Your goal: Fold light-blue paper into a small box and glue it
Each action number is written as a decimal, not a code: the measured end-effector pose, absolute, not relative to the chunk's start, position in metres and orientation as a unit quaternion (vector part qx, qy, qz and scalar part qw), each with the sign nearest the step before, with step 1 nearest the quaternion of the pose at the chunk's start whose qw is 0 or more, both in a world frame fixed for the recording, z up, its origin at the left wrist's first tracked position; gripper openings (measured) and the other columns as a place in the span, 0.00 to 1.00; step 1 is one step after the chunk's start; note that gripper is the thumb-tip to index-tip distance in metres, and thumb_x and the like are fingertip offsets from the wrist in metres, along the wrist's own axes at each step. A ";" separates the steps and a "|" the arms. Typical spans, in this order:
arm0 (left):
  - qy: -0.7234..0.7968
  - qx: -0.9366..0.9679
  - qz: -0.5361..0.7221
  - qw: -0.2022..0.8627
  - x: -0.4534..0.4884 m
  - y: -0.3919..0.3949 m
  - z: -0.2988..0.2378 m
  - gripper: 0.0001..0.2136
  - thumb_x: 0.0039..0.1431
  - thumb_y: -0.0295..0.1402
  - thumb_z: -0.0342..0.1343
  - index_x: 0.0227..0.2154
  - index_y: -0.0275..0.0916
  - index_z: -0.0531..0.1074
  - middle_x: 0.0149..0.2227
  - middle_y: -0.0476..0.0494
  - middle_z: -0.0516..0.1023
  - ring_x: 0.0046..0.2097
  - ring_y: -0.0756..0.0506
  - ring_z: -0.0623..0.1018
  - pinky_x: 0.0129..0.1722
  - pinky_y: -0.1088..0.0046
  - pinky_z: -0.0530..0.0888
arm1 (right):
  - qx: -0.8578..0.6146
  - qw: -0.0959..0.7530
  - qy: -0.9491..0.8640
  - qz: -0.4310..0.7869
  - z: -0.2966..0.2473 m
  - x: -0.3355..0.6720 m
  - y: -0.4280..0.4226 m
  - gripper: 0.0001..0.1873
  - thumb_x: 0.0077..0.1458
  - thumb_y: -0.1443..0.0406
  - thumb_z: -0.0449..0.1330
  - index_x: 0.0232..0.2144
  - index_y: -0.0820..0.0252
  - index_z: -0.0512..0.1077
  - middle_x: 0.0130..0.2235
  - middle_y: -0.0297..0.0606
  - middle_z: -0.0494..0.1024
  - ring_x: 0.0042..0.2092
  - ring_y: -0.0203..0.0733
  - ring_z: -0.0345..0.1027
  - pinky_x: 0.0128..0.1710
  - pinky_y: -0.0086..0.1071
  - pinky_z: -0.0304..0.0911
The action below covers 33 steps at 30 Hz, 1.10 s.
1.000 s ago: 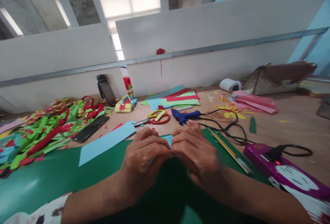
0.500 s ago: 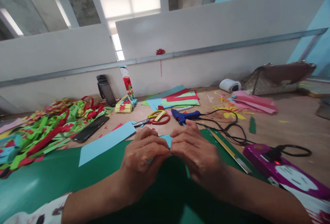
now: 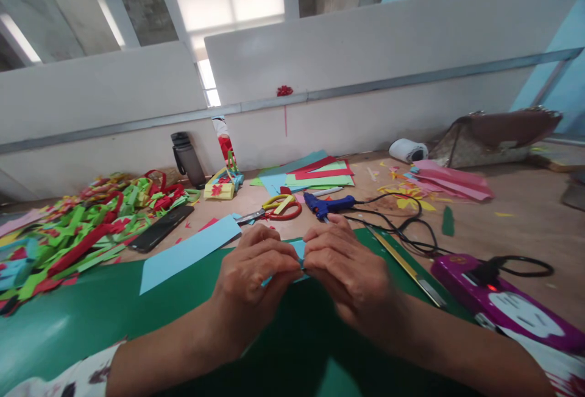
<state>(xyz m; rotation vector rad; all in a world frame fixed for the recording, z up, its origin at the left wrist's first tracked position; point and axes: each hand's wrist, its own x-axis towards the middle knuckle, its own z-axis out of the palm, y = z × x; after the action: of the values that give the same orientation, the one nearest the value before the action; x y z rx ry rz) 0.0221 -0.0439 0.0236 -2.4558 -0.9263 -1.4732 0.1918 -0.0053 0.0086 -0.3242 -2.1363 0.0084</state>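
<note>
Between my fingertips is a small piece of light blue paper (image 3: 298, 247), mostly covered by both hands. My left hand (image 3: 258, 281) pinches its left side, and my right hand (image 3: 345, 269) pinches the right side, thumbs and fingers nearly meeting. Beneath them lies a dark green mat (image 3: 192, 281). A larger light blue paper strip (image 3: 189, 254) rests at the mat's far edge, left of my left hand. Just beyond my right hand is a blue glue gun (image 3: 329, 203). Scissors (image 3: 269, 209) with yellow and red handles lie past my left hand.
To the left are a black phone (image 3: 159, 229), a heap of paper strips (image 3: 86, 226) and a bottle (image 3: 188, 159). A cutter knife (image 3: 411, 269) and a purple power strip (image 3: 512, 299) lie right, with a looping black cable. Coloured papers (image 3: 315, 172) and a handbag (image 3: 498, 138) are farther back.
Both hands stay in nearly the same place with their pinch. Slightly more of the blue paper shows between and under the fingers.
</note>
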 end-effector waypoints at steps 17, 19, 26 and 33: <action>-0.380 -0.778 -0.497 -0.054 0.022 -0.048 0.031 0.05 0.54 0.24 0.55 0.25 0.37 0.72 0.25 0.45 0.76 0.30 0.48 0.73 0.33 0.69 0.71 | -0.244 0.487 -0.833 0.097 0.011 0.190 -0.003 0.08 0.48 0.71 0.61 0.30 0.57 0.66 0.30 0.31 0.74 0.35 0.38 0.68 0.45 0.38 0.57; -0.386 -0.768 -0.507 -0.070 0.021 -0.048 0.031 0.05 0.53 0.25 0.56 0.24 0.37 0.72 0.25 0.46 0.76 0.29 0.48 0.73 0.33 0.69 0.71 | -0.271 0.467 -0.829 0.144 0.012 0.190 -0.003 0.07 0.47 0.72 0.61 0.28 0.57 0.67 0.30 0.30 0.74 0.34 0.37 0.68 0.43 0.36 0.58; -0.395 -0.759 -0.510 -0.091 0.019 -0.046 0.030 0.04 0.52 0.25 0.59 0.23 0.36 0.73 0.25 0.46 0.76 0.29 0.48 0.73 0.32 0.70 0.71 | -0.251 0.453 -0.836 0.179 0.013 0.191 -0.002 0.06 0.51 0.70 0.59 0.23 0.59 0.68 0.27 0.31 0.72 0.32 0.36 0.65 0.45 0.37 0.57; -0.394 -0.760 -0.506 -0.107 0.021 -0.048 0.032 0.05 0.52 0.24 0.57 0.23 0.35 0.72 0.25 0.45 0.76 0.30 0.48 0.73 0.33 0.69 0.71 | -0.249 0.443 -0.837 0.201 0.014 0.191 -0.005 0.07 0.51 0.69 0.59 0.23 0.58 0.67 0.27 0.30 0.72 0.32 0.36 0.65 0.50 0.43 0.51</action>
<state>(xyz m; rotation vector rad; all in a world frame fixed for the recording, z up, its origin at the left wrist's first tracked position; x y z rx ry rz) 0.0213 -0.0477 0.0316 -2.5656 -1.3313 -1.7071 0.1911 -0.0050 0.0143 -0.6189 -2.0771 0.4997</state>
